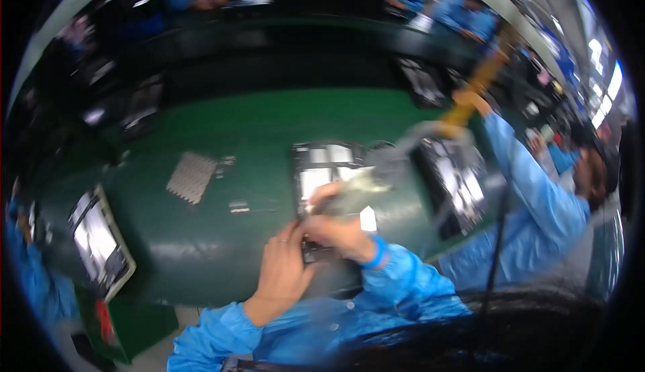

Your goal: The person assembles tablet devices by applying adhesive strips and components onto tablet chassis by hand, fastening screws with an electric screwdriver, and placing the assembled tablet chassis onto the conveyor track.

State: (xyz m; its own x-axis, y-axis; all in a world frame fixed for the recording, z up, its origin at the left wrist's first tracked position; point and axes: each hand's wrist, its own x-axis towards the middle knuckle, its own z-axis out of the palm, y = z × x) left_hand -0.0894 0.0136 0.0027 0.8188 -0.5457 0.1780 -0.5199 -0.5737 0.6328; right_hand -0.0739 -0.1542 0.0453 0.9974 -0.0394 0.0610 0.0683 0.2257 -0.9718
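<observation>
A black-framed device (321, 152) with silver-white panels, its kind not clear, lies on the green table before me. My left hand (282, 271) rests along its near left edge, fingers stretched out and thumb apart. Over the device's near part, my right hand (339, 233) is bent, with curled fingers close to the left fingertips. What those fingers pinch is hidden and smeared by motion. Just beyond the right hand is a blurred, pale yellowish, see-through piece (366, 180); whether I touch it cannot be made out. A blue band (377, 252) circles my right wrist.
Similar devices lie to the right (453, 184) and far left (101, 244). A beige textured pad (191, 177) and small metal parts (238, 207) sit left of the middle. At right, a co-worker's hand (474, 101) is at a yellow object (480, 80). Other people work across the table.
</observation>
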